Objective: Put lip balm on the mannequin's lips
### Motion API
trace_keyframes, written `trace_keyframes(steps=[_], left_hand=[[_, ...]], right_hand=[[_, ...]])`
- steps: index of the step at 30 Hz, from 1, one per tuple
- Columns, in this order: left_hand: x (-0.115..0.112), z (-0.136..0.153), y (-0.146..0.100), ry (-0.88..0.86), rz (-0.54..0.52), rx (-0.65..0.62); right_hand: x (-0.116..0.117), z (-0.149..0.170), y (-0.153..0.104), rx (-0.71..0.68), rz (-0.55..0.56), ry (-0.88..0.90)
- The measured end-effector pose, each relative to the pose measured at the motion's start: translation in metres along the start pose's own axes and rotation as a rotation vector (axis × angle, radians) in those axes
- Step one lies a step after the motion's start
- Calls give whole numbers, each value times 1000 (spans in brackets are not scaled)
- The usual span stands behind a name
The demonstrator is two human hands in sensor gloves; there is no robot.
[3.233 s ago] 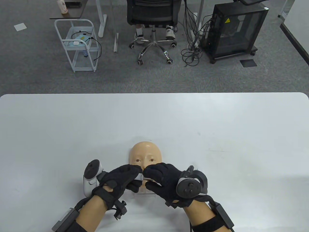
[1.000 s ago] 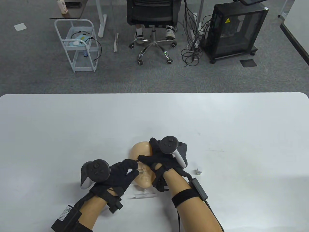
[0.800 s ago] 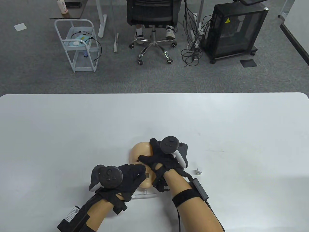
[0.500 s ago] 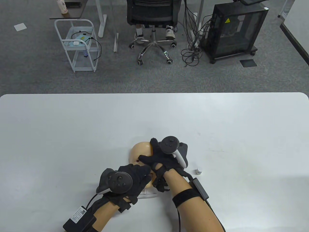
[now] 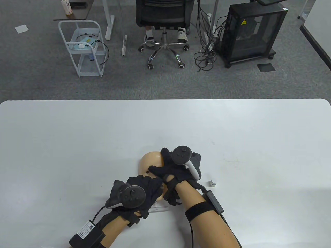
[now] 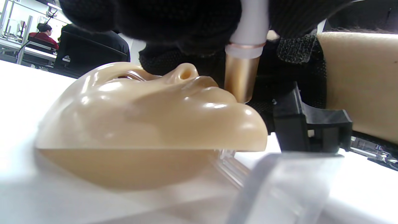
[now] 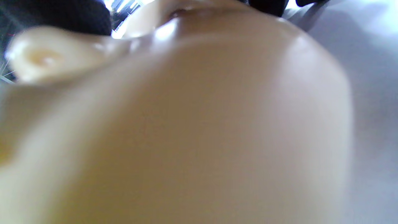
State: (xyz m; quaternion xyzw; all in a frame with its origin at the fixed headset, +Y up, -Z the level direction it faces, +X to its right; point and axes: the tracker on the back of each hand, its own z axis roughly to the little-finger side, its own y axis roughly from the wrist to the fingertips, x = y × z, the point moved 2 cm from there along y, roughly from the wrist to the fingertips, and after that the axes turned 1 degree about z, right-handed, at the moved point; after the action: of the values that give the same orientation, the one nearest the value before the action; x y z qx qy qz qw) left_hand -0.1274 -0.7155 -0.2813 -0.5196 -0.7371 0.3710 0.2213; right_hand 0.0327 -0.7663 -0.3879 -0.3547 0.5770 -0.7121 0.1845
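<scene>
The mannequin face (image 5: 148, 162) lies face up on a clear stand (image 5: 157, 208) near the table's front edge. My left hand (image 5: 152, 184) covers its mouth and chin in the table view. In the left wrist view my fingers (image 6: 174, 21) grip a white and gold lip balm tube (image 6: 242, 71) that points down, its tip at the lips (image 6: 214, 90). My right hand (image 5: 168, 171) rests on the right side of the face and holds it. The right wrist view shows only the blurred face (image 7: 186, 124) up close.
A small white cap (image 5: 212, 183) stands on the table (image 5: 232, 129) to the right of my right forearm. The clear stand (image 6: 279, 186) fills the near foreground of the left wrist view. Office furniture stands on the floor beyond the table's far edge.
My left hand has moved right, over the mouth, bringing the tube with it. My right hand has stayed on the face. Earlier both hands held the tube; the cap since came to stand on the table.
</scene>
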Motion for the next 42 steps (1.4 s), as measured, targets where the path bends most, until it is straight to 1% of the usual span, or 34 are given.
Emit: trace_keyframes(steps=[4, 13, 20, 23, 42], left_hand=[[1, -2, 0, 27, -3, 1], [13, 6, -8, -6, -27, 35], [14, 3, -12, 48, -26, 62], [15, 5, -14, 70, -19, 94], [18, 11, -17, 108, 70, 172]], right_hand=[[0, 0, 0, 0, 0, 0], [0, 0, 0, -1, -6, -2], [0, 0, 0, -1, -5, -2], [0, 1, 0, -3, -5, -4], [0, 1, 0, -4, -6, -5]])
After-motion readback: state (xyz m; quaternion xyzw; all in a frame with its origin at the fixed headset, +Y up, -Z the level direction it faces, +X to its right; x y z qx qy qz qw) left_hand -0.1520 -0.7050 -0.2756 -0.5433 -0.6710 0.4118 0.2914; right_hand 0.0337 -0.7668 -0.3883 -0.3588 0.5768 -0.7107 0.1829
